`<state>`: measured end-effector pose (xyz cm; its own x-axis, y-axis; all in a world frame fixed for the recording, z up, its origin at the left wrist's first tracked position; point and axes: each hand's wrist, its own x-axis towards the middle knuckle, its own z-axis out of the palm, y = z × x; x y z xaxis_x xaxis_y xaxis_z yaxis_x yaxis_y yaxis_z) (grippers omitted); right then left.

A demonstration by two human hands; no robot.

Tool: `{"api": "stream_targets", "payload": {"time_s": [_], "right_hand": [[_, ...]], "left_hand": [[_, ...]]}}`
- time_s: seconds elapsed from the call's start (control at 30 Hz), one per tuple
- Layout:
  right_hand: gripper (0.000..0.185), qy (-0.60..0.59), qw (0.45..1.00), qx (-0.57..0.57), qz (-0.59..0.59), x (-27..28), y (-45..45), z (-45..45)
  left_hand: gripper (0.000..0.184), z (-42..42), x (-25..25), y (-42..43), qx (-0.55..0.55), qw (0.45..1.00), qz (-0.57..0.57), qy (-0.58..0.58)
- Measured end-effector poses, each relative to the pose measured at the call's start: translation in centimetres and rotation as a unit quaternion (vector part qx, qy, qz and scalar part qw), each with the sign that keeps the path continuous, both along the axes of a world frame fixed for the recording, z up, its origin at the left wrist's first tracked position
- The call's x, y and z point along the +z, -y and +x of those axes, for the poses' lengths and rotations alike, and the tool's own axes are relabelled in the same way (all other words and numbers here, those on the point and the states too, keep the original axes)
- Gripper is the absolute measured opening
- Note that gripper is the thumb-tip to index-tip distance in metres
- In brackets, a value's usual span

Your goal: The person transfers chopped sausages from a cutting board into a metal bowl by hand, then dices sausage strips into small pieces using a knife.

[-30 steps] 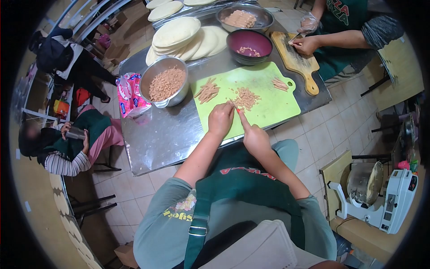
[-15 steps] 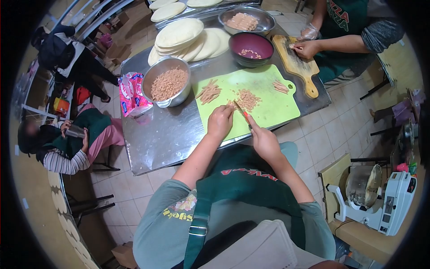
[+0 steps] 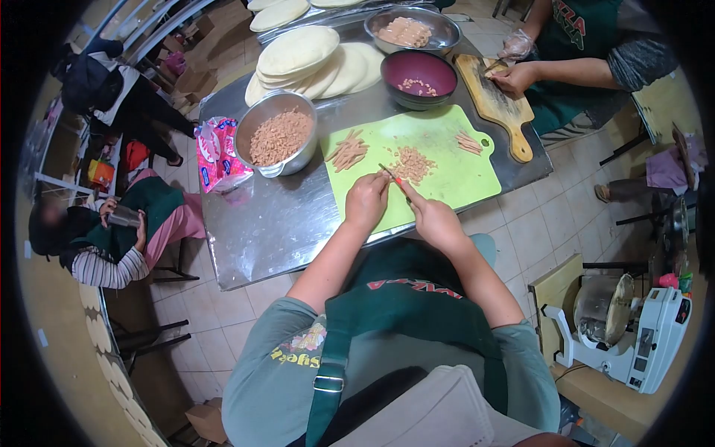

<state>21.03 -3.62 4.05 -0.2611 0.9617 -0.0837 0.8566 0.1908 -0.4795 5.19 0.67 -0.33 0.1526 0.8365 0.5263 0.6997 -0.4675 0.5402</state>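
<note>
My right hand [image 3: 439,223] is closed around a small knife [image 3: 395,177] with a red part near its blade. The blade slants up and left, close to the fingertips of my left hand [image 3: 367,201]. That hand is curled on the green cutting board [image 3: 447,186]; whatever is under its fingers is hidden. Beyond the blade lies a heap of chopped sausage [image 3: 413,164]. Thin sausage strips [image 3: 348,151] lie at the board's left, and a smaller bunch of strips [image 3: 468,142] is at its right near the handle hole.
A metal pot of chopped pieces [image 3: 281,138], a pink packet [image 3: 220,156], stacked flat dough rounds [image 3: 298,52], a purple bowl [image 3: 418,74] and a metal bowl of sausages [image 3: 406,33] surround the board. Opposite, a co-worker's hands [image 3: 514,71] work over a wooden board [image 3: 495,104].
The knife tip has swung left toward my left fingertips, and my right hand has shifted slightly. My left hand stays nearly in place. The co-worker's gloved hand has moved slightly.
</note>
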Motion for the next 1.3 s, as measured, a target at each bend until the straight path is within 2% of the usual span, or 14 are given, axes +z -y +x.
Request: {"api": "stream_targets", "payload": {"time_s": [0.1, 0.17, 0.4, 0.47, 0.6, 0.67, 0.9, 1.0, 1.07, 1.2, 1.3], "right_hand": [[0.055, -0.020, 1.000, -0.008, 0.021, -0.7, 2.4, 0.8], [0.052, -0.055, 0.993, -0.020, 0.101, -1.5, 4.1, 1.2], [0.049, -0.035, 0.995, -0.041, 0.087, -0.1, 6.0, 1.4], [0.048, -0.133, 0.982, -0.053, 0.124, 0.2, 5.5, 1.1], [0.048, -0.137, 0.984, -0.070, 0.086, -0.2, 4.1, -0.2], [0.052, -0.054, 0.996, -0.066, 0.020, -0.1, 3.3, -0.9], [0.061, 0.005, 0.998, -0.056, 0.006, -1.1, 1.9, -2.1], [0.059, 0.013, 0.998, -0.056, 0.022, -1.0, 3.9, -1.3], [0.055, -0.037, 0.990, -0.045, 0.127, -1.4, 5.7, -0.5], [0.051, -0.033, 0.991, -0.059, 0.118, -1.5, 7.0, 0.6], [0.050, -0.080, 0.985, -0.043, 0.148, -1.3, 5.9, 0.9]], "left_hand": [[0.009, 0.0, 0.3, 0.1, 0.004, 1.000, -0.023, 0.000], [0.008, -0.1, 0.2, 0.1, 0.002, 1.000, -0.017, 0.003], [0.008, -0.2, 0.0, 0.0, 0.000, 1.000, -0.019, -0.005], [0.008, -0.2, -0.1, 0.0, 0.001, 1.000, -0.014, -0.008], [0.009, -0.2, -0.2, 0.1, 0.002, 1.000, 0.001, -0.010], [0.008, -0.2, 0.0, 0.1, 0.003, 1.000, -0.006, -0.017], [0.009, -0.2, -0.2, 0.1, 0.003, 1.000, -0.004, -0.002], [0.009, -0.2, 0.0, 0.1, 0.009, 1.000, -0.014, 0.005], [0.009, -0.3, 0.2, 0.1, 0.007, 1.000, -0.016, 0.009], [0.009, -0.5, -0.1, 0.1, 0.000, 1.000, -0.008, 0.011], [0.010, -0.6, -0.1, 0.1, -0.005, 1.000, -0.014, 0.008]]}}
